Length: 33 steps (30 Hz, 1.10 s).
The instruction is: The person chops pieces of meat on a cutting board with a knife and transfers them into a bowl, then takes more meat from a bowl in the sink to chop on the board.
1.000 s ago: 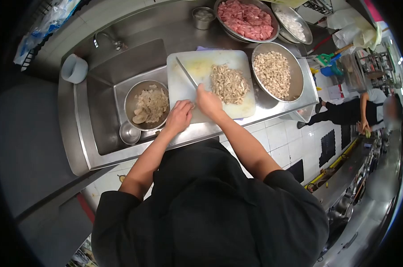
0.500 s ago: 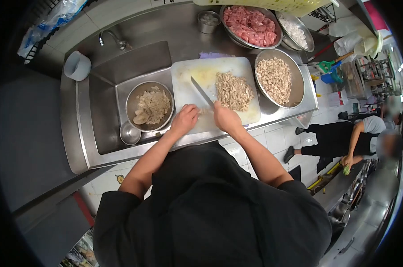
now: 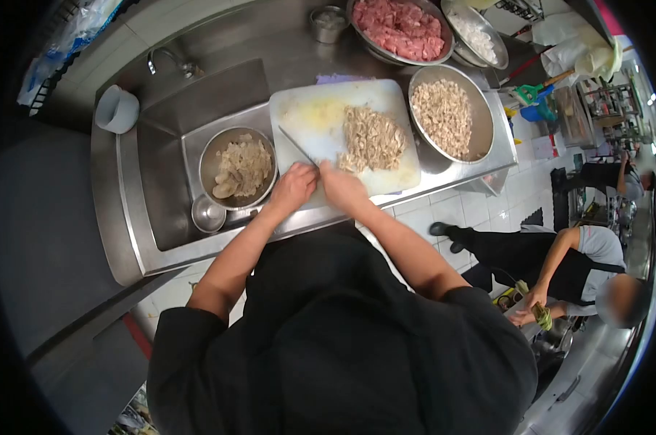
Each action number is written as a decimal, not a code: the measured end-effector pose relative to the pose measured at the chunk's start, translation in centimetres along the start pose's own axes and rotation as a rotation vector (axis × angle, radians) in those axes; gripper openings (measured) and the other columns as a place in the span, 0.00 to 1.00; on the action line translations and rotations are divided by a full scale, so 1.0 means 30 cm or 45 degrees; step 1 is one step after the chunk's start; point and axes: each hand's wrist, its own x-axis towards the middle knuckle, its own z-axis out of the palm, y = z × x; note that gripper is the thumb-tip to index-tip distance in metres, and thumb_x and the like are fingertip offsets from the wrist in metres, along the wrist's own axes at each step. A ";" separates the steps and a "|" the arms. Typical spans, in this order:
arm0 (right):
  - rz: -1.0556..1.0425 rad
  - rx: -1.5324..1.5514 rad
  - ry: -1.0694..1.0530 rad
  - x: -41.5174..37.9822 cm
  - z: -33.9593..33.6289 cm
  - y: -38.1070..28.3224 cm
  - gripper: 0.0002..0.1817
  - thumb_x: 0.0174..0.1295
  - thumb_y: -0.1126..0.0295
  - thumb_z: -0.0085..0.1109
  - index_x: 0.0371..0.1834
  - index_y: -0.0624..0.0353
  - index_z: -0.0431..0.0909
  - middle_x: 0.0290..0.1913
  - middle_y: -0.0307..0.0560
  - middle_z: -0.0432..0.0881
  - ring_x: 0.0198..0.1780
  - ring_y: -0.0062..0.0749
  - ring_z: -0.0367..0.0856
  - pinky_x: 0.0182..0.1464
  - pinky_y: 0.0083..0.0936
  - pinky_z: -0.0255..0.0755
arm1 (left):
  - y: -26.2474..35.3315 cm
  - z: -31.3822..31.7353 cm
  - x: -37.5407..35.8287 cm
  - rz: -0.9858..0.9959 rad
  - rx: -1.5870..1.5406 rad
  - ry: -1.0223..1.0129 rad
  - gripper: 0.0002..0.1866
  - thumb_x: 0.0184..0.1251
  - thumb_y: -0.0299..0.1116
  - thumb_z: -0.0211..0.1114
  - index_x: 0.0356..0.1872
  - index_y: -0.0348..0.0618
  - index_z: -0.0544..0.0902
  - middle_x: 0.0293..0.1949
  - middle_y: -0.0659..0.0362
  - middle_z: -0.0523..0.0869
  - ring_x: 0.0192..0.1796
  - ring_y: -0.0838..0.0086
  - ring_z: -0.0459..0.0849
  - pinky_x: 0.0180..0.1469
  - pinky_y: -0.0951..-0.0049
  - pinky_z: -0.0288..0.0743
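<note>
My right hand [image 3: 343, 190] is closed round the handle of a knife [image 3: 297, 143], whose blade points up and left over the white cutting board [image 3: 317, 101]. Close beside it, my left hand [image 3: 294, 186] rests at the board's lower left edge with its fingers curled; whatever is under them is hidden. Chopped pale brown pieces [image 3: 373, 139] lie heaped on the board's right half. A steel bowl of similar chopped pieces [image 3: 444, 119] stands right of the board. Left of it, a bowl of wet, pale lumps [image 3: 242, 168] sits over the sink.
A bowl of raw pink meat [image 3: 400, 29], a bowl of white pieces [image 3: 474, 38] and a small metal container [image 3: 328, 25] stand behind. A small round bowl [image 3: 209, 214] and a faucet [image 3: 188, 69] are leftward. A co-worker [image 3: 560, 268] holds something green at right.
My right hand and the knife have moved left, up against my left hand. The view has shifted slightly. The co-worker at the right is nearer, and another person shows behind.
</note>
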 end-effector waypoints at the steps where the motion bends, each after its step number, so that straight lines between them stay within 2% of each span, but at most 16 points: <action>1: 0.006 0.019 -0.031 0.011 -0.022 -0.020 0.10 0.69 0.76 0.48 0.51 0.67 0.70 0.33 0.70 0.87 0.40 0.63 0.89 0.43 0.58 0.80 | 0.002 -0.004 -0.010 -0.012 -0.057 -0.003 0.11 0.60 0.24 0.69 0.45 0.37 0.89 0.48 0.52 0.89 0.53 0.55 0.84 0.56 0.59 0.82; 3: -0.020 0.053 -0.053 -0.040 -0.061 -0.028 0.11 0.70 0.76 0.47 0.52 0.68 0.69 0.35 0.70 0.87 0.41 0.63 0.89 0.44 0.59 0.80 | -0.001 -0.020 0.000 -0.002 -0.044 0.015 0.12 0.60 0.24 0.69 0.45 0.37 0.89 0.48 0.52 0.89 0.54 0.55 0.84 0.56 0.59 0.82; 5: 0.113 0.043 -0.133 -0.109 -0.029 -0.031 0.12 0.70 0.75 0.49 0.53 0.68 0.69 0.37 0.70 0.87 0.41 0.64 0.89 0.44 0.59 0.80 | 0.007 -0.020 -0.020 -0.011 -0.055 0.011 0.12 0.60 0.23 0.69 0.46 0.36 0.89 0.49 0.51 0.89 0.55 0.55 0.84 0.57 0.59 0.82; 7: 0.109 0.063 -0.087 -0.034 0.067 -0.001 0.12 0.69 0.76 0.50 0.52 0.69 0.70 0.39 0.71 0.87 0.43 0.65 0.89 0.45 0.59 0.80 | -0.005 -0.030 -0.012 0.015 -0.047 -0.036 0.13 0.62 0.22 0.68 0.47 0.36 0.89 0.49 0.51 0.89 0.56 0.55 0.85 0.58 0.60 0.82; 9: 0.057 0.184 -0.013 0.074 0.073 0.016 0.11 0.68 0.77 0.49 0.52 0.69 0.70 0.40 0.72 0.87 0.45 0.67 0.89 0.47 0.56 0.81 | -0.025 -0.048 0.013 0.006 -0.066 -0.059 0.11 0.62 0.23 0.68 0.46 0.36 0.89 0.49 0.51 0.89 0.55 0.56 0.85 0.58 0.61 0.83; 11: 0.015 0.223 -0.022 0.069 0.032 0.028 0.12 0.69 0.76 0.49 0.53 0.70 0.70 0.41 0.74 0.87 0.46 0.68 0.88 0.49 0.56 0.81 | -0.036 -0.048 -0.005 0.012 -0.086 -0.096 0.10 0.62 0.24 0.69 0.44 0.36 0.89 0.50 0.52 0.88 0.55 0.56 0.85 0.58 0.61 0.83; 15: 0.118 0.196 -0.180 -0.016 0.029 0.004 0.14 0.71 0.72 0.51 0.54 0.70 0.70 0.41 0.77 0.86 0.44 0.71 0.87 0.50 0.62 0.77 | -0.059 -0.043 0.000 0.065 -0.076 -0.061 0.10 0.62 0.23 0.69 0.44 0.36 0.89 0.49 0.51 0.88 0.54 0.55 0.85 0.57 0.60 0.82; 17: 0.073 0.412 0.154 0.034 0.137 0.026 0.14 0.74 0.67 0.52 0.51 0.69 0.69 0.37 0.79 0.84 0.42 0.76 0.85 0.46 0.63 0.76 | -0.057 -0.039 -0.010 0.110 -0.080 -0.029 0.10 0.63 0.23 0.68 0.45 0.36 0.89 0.48 0.51 0.88 0.54 0.55 0.85 0.57 0.60 0.82; 19: 0.061 0.422 0.075 0.108 0.096 0.051 0.14 0.75 0.66 0.53 0.51 0.68 0.69 0.39 0.78 0.84 0.43 0.76 0.84 0.47 0.63 0.76 | -0.053 -0.060 -0.013 0.073 -0.109 -0.069 0.10 0.64 0.24 0.68 0.45 0.36 0.89 0.48 0.51 0.88 0.54 0.55 0.85 0.57 0.60 0.82; 21: -0.045 0.264 0.073 0.141 0.048 0.081 0.16 0.72 0.67 0.54 0.54 0.68 0.70 0.39 0.75 0.86 0.43 0.73 0.86 0.48 0.62 0.77 | -0.055 -0.072 -0.001 0.064 -0.130 -0.100 0.10 0.64 0.24 0.69 0.46 0.37 0.89 0.48 0.51 0.89 0.54 0.55 0.85 0.58 0.60 0.82; 23: -0.025 0.209 0.096 0.086 0.011 0.116 0.14 0.71 0.70 0.53 0.53 0.68 0.70 0.39 0.74 0.86 0.43 0.72 0.86 0.47 0.61 0.78 | -0.058 -0.046 -0.034 -0.021 -0.188 0.002 0.09 0.66 0.25 0.69 0.45 0.37 0.88 0.46 0.52 0.89 0.53 0.54 0.85 0.58 0.59 0.81; 25: 0.223 0.129 0.123 0.024 -0.013 0.122 0.13 0.69 0.73 0.50 0.54 0.67 0.70 0.39 0.73 0.87 0.42 0.70 0.87 0.46 0.60 0.79 | -0.012 -0.070 -0.037 -0.052 -0.186 0.061 0.08 0.67 0.27 0.70 0.44 0.37 0.89 0.46 0.53 0.88 0.54 0.55 0.84 0.59 0.58 0.81; 28: 0.203 0.056 0.013 -0.070 -0.106 0.026 0.13 0.67 0.76 0.48 0.54 0.67 0.70 0.38 0.73 0.87 0.42 0.69 0.88 0.46 0.59 0.80 | 0.009 -0.066 -0.060 -0.148 -0.190 0.146 0.09 0.66 0.27 0.70 0.45 0.38 0.88 0.47 0.54 0.88 0.55 0.56 0.84 0.58 0.59 0.81; 30: 0.143 0.014 -0.081 -0.135 -0.125 -0.019 0.13 0.67 0.76 0.48 0.53 0.67 0.70 0.38 0.73 0.87 0.41 0.68 0.88 0.45 0.59 0.80 | -0.012 -0.045 -0.062 -0.024 -0.095 0.030 0.10 0.64 0.26 0.70 0.45 0.38 0.88 0.48 0.53 0.87 0.56 0.57 0.83 0.57 0.60 0.81; 33: 0.067 -0.022 -0.214 -0.181 -0.074 -0.038 0.11 0.68 0.75 0.47 0.51 0.67 0.70 0.36 0.71 0.87 0.40 0.68 0.88 0.44 0.60 0.80 | -0.022 -0.029 -0.068 0.013 -0.028 0.033 0.09 0.62 0.26 0.69 0.44 0.37 0.88 0.48 0.53 0.87 0.56 0.57 0.83 0.57 0.60 0.82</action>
